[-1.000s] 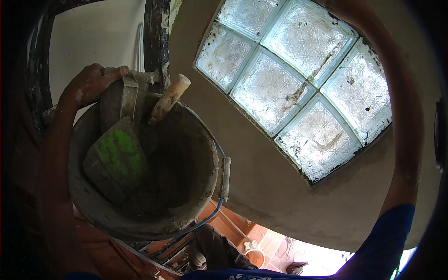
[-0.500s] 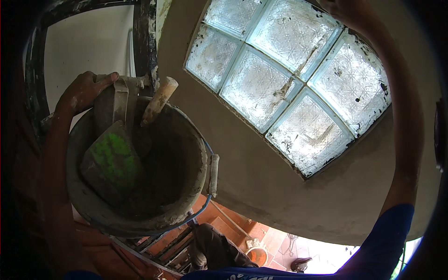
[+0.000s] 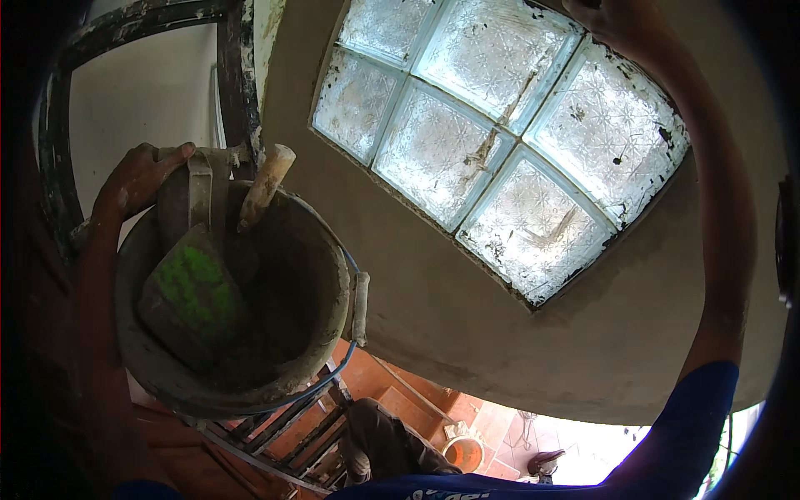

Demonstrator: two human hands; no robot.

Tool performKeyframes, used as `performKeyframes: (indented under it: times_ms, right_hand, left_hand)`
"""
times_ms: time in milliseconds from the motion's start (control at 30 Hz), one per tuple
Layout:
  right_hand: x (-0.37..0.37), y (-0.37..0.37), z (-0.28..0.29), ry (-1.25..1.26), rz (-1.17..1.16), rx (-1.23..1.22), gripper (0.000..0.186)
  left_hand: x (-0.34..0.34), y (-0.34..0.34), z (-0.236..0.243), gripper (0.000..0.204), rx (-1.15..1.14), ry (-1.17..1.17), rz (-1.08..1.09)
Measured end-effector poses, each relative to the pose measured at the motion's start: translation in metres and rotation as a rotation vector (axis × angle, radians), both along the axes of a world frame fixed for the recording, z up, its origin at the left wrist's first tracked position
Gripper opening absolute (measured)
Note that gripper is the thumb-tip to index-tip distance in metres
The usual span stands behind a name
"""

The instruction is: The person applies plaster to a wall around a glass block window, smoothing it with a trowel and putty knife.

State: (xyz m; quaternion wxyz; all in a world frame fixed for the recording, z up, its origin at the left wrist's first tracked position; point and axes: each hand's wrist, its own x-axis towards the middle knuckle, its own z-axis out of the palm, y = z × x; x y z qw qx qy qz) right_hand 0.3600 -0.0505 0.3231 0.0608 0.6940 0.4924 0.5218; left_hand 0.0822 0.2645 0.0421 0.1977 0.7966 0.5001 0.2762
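Observation:
At the upper left, my left hand [image 3: 137,179] is closed beside the far rim of a mortar-crusted bucket [image 3: 337,304], where a greyish bar passes; what its fingers wrap round is hidden. Inside the bucket lie a flat tool with a green-stained blade [image 3: 192,287] and a metal strap, and a tool with a pale rounded handle [image 3: 267,185]. My right hand [image 3: 625,25] reaches up to the top edge of the glass-block window [image 3: 442,154]. Its fingers curl by something dark, cut off by the picture's edge.
Grey plastered wall [image 3: 400,275] surrounds the window. A black, plaster-spattered frame [image 3: 237,83] stands at the left. Below are ladder-like slats [image 3: 296,433], my bent knee [image 3: 371,425], an orange bucket [image 3: 462,452] on the tiled floor and a dark shoe [image 3: 546,460].
The view has shifted slightly, so the window, bucket and frame appear farther left. My left hand stays by the bucket, and my right hand stays at the window's top edge.

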Motion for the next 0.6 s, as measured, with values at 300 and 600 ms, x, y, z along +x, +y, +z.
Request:
performKeyframes:
  times_ms: [300, 600]
  right_hand:
    - [0.015, -0.017, 0.008, 0.007, -0.062, 0.019, 0.038]
    - [0.023, -0.047, 0.012, -0.160, -0.017, -0.086, 0.043]
  left_hand:
    - [-0.002, 0.008, -0.001, 0.099, 0.051, 0.087, 0.040]
    - [-0.007, 0.016, -0.003, 0.099, 0.036, 0.105, 0.021]
